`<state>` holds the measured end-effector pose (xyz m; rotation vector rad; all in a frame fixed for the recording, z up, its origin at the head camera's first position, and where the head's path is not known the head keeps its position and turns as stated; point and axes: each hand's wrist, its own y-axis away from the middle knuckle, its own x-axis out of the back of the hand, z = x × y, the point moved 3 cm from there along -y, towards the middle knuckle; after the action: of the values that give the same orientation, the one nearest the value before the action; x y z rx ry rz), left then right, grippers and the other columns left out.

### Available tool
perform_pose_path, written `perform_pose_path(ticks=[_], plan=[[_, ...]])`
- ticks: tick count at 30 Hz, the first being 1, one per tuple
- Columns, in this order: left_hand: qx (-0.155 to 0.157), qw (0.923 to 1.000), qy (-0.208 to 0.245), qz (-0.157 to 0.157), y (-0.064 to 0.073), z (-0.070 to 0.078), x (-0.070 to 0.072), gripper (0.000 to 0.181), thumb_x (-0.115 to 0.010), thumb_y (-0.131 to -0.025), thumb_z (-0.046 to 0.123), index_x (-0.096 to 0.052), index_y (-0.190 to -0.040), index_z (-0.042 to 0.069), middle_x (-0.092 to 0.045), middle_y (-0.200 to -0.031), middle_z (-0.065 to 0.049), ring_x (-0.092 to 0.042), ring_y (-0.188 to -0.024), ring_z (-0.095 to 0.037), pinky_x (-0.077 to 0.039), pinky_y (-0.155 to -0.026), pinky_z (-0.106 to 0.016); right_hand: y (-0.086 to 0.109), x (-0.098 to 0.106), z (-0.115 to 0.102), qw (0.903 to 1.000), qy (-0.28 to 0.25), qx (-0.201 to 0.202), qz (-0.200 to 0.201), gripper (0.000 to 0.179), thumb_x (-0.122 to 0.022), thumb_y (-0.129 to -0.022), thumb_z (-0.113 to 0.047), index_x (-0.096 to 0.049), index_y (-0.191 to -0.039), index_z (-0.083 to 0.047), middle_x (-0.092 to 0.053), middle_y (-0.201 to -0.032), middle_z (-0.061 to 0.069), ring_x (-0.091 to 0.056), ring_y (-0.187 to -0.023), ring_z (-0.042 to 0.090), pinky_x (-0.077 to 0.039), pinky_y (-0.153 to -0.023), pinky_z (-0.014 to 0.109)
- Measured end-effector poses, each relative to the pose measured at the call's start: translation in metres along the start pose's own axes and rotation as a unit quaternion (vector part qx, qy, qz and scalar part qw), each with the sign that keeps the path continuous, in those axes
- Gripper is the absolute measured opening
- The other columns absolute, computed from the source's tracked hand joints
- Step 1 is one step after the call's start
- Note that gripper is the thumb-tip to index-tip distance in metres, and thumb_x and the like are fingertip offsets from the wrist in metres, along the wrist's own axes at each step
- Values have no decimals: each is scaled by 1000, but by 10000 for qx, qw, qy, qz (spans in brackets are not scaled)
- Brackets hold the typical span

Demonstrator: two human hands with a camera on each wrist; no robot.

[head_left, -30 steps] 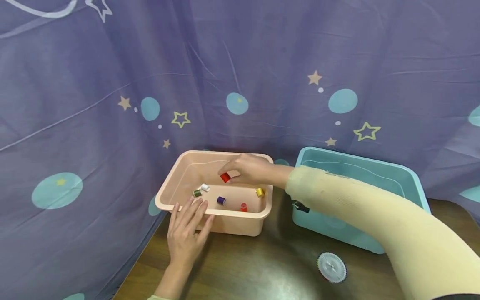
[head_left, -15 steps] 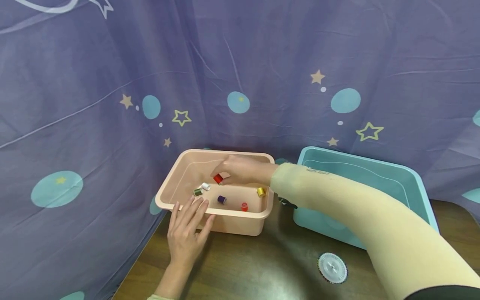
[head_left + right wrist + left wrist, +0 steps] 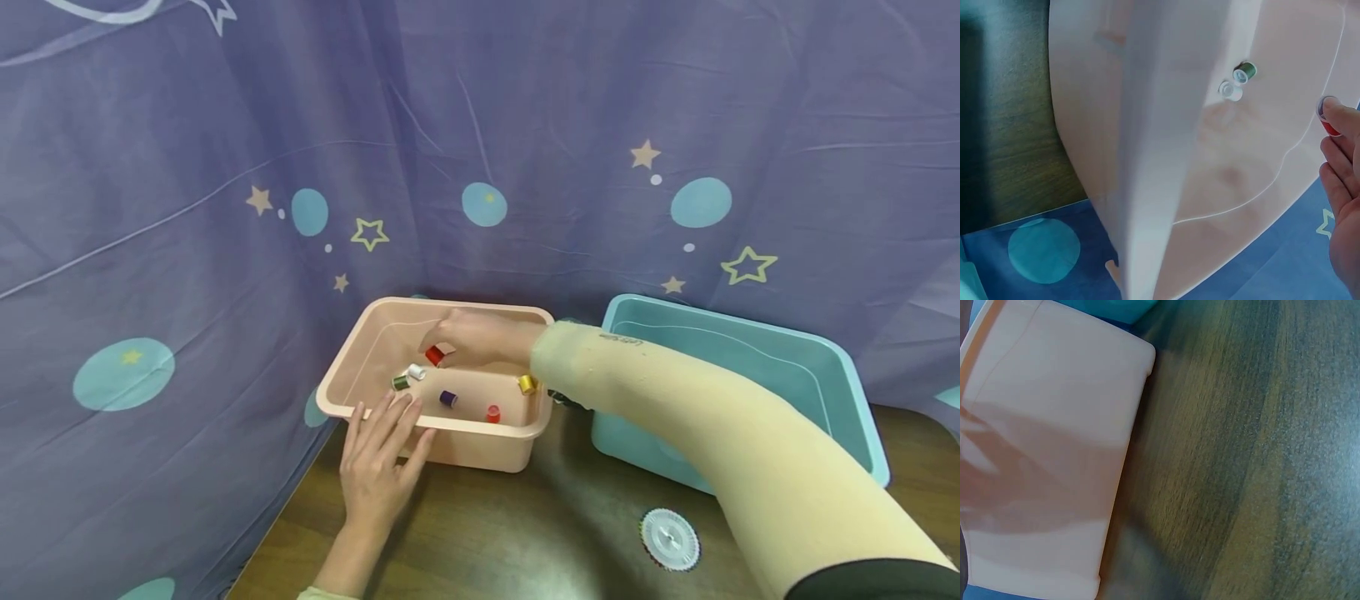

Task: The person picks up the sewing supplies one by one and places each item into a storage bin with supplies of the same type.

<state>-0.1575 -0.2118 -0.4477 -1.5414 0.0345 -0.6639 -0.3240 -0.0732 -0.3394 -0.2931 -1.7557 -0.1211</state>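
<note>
In the head view my right hand (image 3: 468,335) reaches into the pink bin (image 3: 480,457) and pinches a red thread spool (image 3: 435,356) above its floor. The right wrist view shows that red spool (image 3: 1330,120) between thumb and fingers. My left hand (image 3: 378,467) rests on the bin's front rim with its fingers fairly straight. Inside the bin lie a white spool (image 3: 416,372), a green spool (image 3: 401,382), a dark blue spool (image 3: 448,399), a lighter red spool (image 3: 492,413) and a yellow spool (image 3: 527,384). The left wrist view shows only the bin's outer wall (image 3: 1066,412) and the table.
A teal bin (image 3: 637,454) stands to the right, partly hidden by my right sleeve (image 3: 660,375). On the wooden table (image 3: 540,533) in front lies a round pin wheel (image 3: 670,540). A purple patterned curtain (image 3: 525,125) hangs behind both bins.
My right hand has moved left and slightly deeper over the pink bin with the red spool in its pinch. My left hand has stayed on the rim. The view has shifted slightly.
</note>
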Motion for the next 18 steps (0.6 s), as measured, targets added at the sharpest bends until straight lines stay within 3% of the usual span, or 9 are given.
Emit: perform_pose_path(ticks=[10,18], plan=[[9,10000,24,6,-1,2,1,42,-65,-105,44,-80,-124,9,-78,-125,-11,-74,-115,-40,-36,-127,-49,1,-3,13,9990,268,-221,-297,20,-74,-102,-11,-78,-121,-13,-78,-115,-1,-69,-99,13,-55,-93,25],[45,10000,-40,-64,-1,2,1,43,-64,-106,46,-80,-123,10,-78,-124,-11,-74,-116,-40,-36,-127,-49,3,-12,22,9945,538,-600,-672,40,-76,-101,-16,-70,-141,-13,-72,-140,3,-67,-130,19,-51,-113,32]])
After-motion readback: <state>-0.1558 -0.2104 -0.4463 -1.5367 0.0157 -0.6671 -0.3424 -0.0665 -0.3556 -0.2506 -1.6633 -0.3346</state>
